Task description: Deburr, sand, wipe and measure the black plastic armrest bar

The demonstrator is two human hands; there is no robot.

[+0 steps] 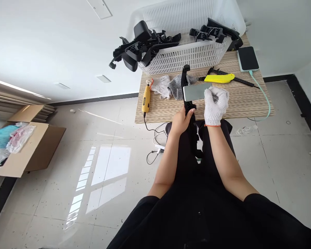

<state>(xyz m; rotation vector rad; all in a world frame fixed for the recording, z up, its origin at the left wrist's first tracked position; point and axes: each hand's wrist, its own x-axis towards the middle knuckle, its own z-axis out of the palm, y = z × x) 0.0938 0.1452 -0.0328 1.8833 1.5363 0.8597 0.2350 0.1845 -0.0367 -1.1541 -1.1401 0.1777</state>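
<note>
My bare left hand (180,121) is closed around a long black plastic part (194,136), which runs from over the table edge down between my knees. In a white knit glove with an orange cuff, my right hand (216,105) grips one end of a flat grey-green rectangular plate (197,92). The plate's other end lies across the upper stretch of the black part; whether they touch is hard to tell. Just beyond my right hand lies a yellow-handled tool (219,78) beside black calipers (242,81). A white glove (161,86) and a grey cloth (176,88) rest behind the part.
A white plastic basket (184,60) holding several black plastic parts (142,45) stands at the table's back. A yellow corded rotary tool (146,100) lies left, a charging phone (248,58) right. On the floor are a cardboard box (41,148) and a clear bottle (246,130).
</note>
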